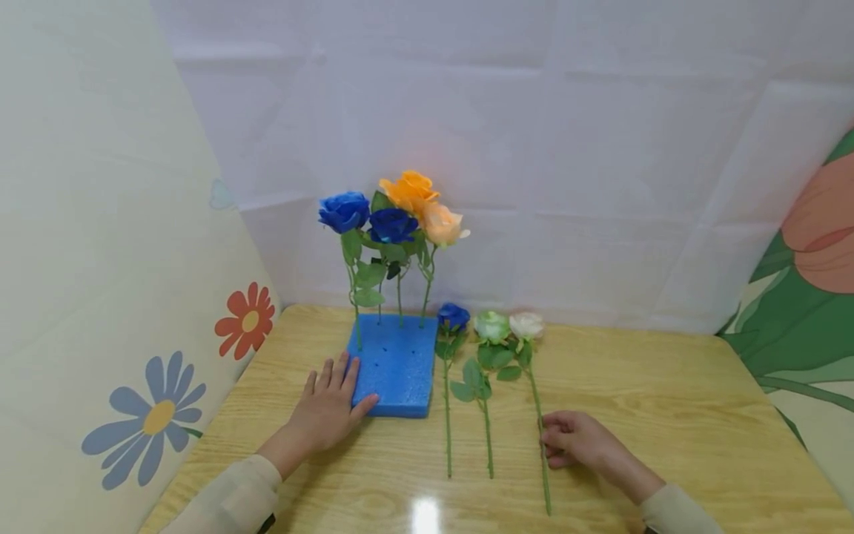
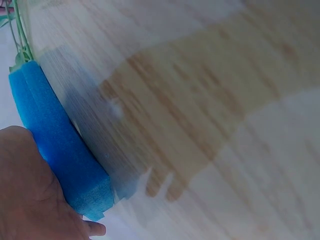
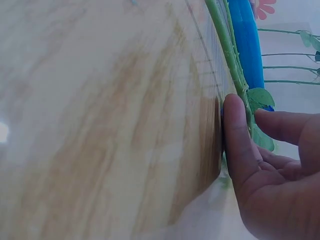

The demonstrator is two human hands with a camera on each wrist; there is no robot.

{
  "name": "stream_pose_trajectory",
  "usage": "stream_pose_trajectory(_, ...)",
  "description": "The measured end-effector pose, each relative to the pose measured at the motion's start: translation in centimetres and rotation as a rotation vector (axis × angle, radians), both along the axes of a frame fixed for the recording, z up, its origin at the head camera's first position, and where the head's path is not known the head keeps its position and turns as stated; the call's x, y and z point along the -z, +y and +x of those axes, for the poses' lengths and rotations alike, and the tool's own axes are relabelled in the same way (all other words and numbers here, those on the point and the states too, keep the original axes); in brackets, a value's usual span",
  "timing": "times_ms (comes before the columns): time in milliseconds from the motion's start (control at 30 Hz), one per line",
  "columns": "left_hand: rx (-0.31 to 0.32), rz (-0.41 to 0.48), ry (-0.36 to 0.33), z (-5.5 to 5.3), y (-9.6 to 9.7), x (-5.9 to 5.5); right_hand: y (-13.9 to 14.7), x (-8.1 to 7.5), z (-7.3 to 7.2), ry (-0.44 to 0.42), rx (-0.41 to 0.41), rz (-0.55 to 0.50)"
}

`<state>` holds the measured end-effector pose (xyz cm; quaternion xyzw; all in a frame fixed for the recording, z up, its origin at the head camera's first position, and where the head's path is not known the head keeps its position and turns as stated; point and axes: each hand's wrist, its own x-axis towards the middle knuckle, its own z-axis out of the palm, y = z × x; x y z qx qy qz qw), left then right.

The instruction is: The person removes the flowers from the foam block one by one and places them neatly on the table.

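My left hand (image 1: 327,411) lies with fingers spread against the left side of a blue foam block (image 1: 400,382), its thumb at the near left corner. Upright in the foam's far part stand two blue roses (image 1: 344,212), an orange rose (image 1: 411,190) and a peach rose (image 1: 442,224). Between thumb and fingertips, my right hand (image 1: 583,445) pinches the stem of a white rose (image 1: 526,325) low down; its bloom points away from me. In the right wrist view, the green stem (image 3: 227,47) runs between the thumb and a finger.
Left of the white rose lie a pale green rose (image 1: 491,326) and another blue rose (image 1: 454,317), stems toward me. Several small holes dot the foam's top. The wooden table (image 1: 640,393) meets a white cloth backdrop (image 1: 600,185) behind and a flower-printed sheet (image 1: 100,245) at left.
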<state>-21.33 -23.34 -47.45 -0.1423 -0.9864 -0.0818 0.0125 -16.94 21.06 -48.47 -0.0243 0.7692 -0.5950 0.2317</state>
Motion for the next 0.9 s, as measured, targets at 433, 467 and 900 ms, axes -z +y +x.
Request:
stream_pose_trajectory(433,-0.005,-0.001,-0.011,0.0,0.0,-0.1,0.1,-1.0,-1.3,0.051,0.035,0.036)
stream_pose_trajectory(467,-0.005,-0.002,-0.012,0.0,0.0,-0.1,0.1,-1.2,-1.5,0.061,0.032,0.039)
stream_pose_trajectory(900,-0.005,0.014,-0.011,0.1,0.1,-0.2,-1.8,-4.1,-3.9,0.188,-0.026,0.066)
